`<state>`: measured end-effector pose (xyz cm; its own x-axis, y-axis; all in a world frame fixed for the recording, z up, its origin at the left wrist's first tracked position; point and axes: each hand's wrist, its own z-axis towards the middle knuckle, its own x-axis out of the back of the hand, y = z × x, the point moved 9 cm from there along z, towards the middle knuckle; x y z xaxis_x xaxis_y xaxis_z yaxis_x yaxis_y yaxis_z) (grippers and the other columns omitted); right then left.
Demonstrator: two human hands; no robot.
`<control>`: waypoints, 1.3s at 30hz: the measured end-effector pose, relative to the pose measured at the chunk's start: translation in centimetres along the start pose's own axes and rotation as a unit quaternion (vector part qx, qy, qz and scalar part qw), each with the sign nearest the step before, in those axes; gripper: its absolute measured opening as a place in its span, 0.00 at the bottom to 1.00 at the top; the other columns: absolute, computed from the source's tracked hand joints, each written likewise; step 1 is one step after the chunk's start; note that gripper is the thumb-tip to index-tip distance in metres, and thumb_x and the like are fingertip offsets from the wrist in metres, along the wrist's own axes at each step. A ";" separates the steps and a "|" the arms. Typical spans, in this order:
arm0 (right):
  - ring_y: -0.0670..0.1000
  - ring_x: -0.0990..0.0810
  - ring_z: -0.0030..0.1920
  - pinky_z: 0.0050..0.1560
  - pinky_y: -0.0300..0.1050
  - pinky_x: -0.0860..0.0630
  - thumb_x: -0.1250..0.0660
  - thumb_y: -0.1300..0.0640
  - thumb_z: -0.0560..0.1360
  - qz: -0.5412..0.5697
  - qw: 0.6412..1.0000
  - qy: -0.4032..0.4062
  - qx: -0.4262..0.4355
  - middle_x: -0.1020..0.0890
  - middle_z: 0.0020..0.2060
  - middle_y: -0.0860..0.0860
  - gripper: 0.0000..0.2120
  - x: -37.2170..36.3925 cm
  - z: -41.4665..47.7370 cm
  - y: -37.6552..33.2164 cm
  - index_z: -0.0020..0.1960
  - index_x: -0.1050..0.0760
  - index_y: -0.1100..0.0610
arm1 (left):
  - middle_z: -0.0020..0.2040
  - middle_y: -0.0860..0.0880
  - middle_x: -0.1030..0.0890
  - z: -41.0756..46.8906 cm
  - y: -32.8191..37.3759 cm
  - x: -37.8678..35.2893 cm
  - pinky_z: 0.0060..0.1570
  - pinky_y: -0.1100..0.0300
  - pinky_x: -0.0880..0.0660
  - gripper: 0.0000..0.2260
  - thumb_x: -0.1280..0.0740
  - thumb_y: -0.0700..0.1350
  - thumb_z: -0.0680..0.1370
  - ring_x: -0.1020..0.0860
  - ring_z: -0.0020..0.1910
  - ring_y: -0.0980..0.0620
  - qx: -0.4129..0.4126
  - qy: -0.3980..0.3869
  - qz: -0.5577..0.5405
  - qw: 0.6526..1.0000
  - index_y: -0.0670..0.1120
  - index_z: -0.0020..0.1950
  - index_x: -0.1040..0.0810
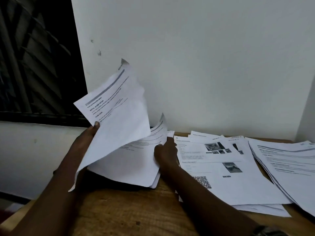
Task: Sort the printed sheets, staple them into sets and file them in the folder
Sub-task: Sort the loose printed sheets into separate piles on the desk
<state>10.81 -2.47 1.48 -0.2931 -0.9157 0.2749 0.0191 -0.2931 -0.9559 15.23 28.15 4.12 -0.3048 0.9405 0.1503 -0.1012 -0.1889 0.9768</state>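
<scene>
My left hand (88,135) pinches a printed sheet (117,109) by its near-left edge, thumb on the front, lifting it clear of the stack (134,162) at the left of the tabletop (129,212). My right hand (166,153) grips that stack's right edge, thumb on top. Just right lies a pile with photos and a QR code (226,181), and further right another text pile (288,164).

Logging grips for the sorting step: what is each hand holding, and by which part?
The left hand pinches the lifted sheet at its left edge; the right hand holds the stack by its right edge.
</scene>
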 end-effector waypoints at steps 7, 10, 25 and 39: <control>0.53 0.30 0.65 0.57 0.40 0.36 0.41 0.68 0.73 0.009 0.995 0.038 0.089 0.31 0.69 0.53 0.28 1.0 -0.2 -1.1 0.72 0.39 0.57 | 0.61 0.40 0.20 -1.9 2.0 -1.0 0.57 0.53 0.27 0.19 0.41 0.52 0.84 0.22 0.56 0.46 -0.028 -0.005 0.033 0.999 0.41 0.66 0.24; 0.54 0.29 0.65 0.56 0.37 0.37 0.41 0.68 0.75 0.059 0.993 0.077 0.069 0.27 0.65 0.55 0.21 3.5 1.3 -0.7 0.67 0.33 0.59 | 0.55 0.44 0.17 -1.1 3.0 -1.1 0.58 0.52 0.24 0.11 0.38 0.50 0.83 0.20 0.51 0.45 -0.050 -0.004 0.034 0.998 0.45 0.56 0.19; 0.51 0.24 0.53 0.52 0.42 0.29 0.38 0.61 0.74 0.031 0.998 0.055 0.021 0.22 0.51 0.50 0.13 4.9 1.9 1.1 0.58 0.26 0.57 | 0.31 0.49 0.23 1.2 2.9 -5.9 0.33 0.60 0.35 0.11 0.32 0.44 0.80 0.27 0.32 0.51 -0.117 0.001 0.328 0.937 0.49 0.38 0.25; 0.56 0.25 0.61 0.50 0.42 0.28 0.31 0.54 0.72 -0.053 0.995 -0.063 -0.053 0.24 0.59 0.56 0.23 2.1 2.1 2.6 0.62 0.31 0.64 | 0.63 0.41 0.22 1.5 1.7 -4.5 0.45 0.59 0.35 0.18 0.28 0.51 0.76 0.26 0.55 0.44 -0.021 0.010 0.373 0.928 0.46 0.63 0.23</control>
<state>12.22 -5.73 -0.22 -0.1659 -0.9101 0.3798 -0.1094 -0.3658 -0.9243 17.87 23.98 5.34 -0.3221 0.5389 0.7784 0.1076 -0.7960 0.5956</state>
